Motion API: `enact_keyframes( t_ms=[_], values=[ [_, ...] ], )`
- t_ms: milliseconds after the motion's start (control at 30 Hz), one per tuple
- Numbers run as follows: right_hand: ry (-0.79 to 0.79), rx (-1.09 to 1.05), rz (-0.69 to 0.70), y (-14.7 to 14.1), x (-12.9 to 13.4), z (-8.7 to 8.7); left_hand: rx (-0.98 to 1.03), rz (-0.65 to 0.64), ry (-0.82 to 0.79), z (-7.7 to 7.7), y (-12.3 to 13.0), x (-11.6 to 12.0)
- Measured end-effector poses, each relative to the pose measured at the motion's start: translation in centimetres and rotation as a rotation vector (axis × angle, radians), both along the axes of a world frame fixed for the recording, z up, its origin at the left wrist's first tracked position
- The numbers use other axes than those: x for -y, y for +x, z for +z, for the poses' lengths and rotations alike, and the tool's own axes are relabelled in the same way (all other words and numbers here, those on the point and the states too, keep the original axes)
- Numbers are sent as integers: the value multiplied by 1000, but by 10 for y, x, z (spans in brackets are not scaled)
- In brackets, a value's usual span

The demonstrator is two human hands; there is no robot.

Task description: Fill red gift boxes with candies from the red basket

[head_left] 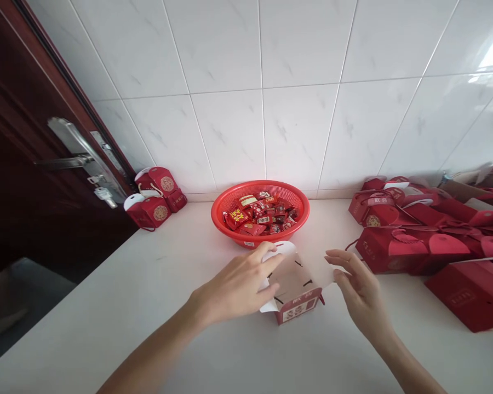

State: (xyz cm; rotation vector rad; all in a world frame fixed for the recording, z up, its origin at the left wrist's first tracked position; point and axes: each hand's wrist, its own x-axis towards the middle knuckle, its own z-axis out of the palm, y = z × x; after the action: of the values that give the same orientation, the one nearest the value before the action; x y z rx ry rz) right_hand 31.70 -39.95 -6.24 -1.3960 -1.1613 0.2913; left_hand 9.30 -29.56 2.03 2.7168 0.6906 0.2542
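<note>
A small red gift box (298,311) stands on the white table with its top unfolded, showing a pale inside. My left hand (246,279) reaches over the box's left side, fingers spread apart, touching or just above the white flap there. At the right flap is my right hand (359,287), its fingers bent and parted from the thumb. The thumb tip meets the flap's outer edge; whether the fingers press on it too, I cannot tell. Right behind the box sits a red plastic basket (221,225) holding many small wrapped candies (265,213).
Two closed red boxes (158,200) rest against the wall at the left, near a dark door (20,137) with a metal handle. Several more red boxes (394,249) crowd the right side of the white table (148,306). Behind stands a tiled wall (230,131).
</note>
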Motion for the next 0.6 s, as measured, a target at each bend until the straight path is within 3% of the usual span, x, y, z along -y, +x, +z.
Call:
enact_keyframes(
  t_ms=[233,433,600],
  values=[
    [-218,-58,74,-5,4,0,-96,80,-109,-4,2,2],
    [-201,-370,215,-9,2,-5,-107,100,-118,-8,3,-3],
    [-160,-361,301,-13,3,-3,-126,82,-80,-5,0,-5]
  ],
)
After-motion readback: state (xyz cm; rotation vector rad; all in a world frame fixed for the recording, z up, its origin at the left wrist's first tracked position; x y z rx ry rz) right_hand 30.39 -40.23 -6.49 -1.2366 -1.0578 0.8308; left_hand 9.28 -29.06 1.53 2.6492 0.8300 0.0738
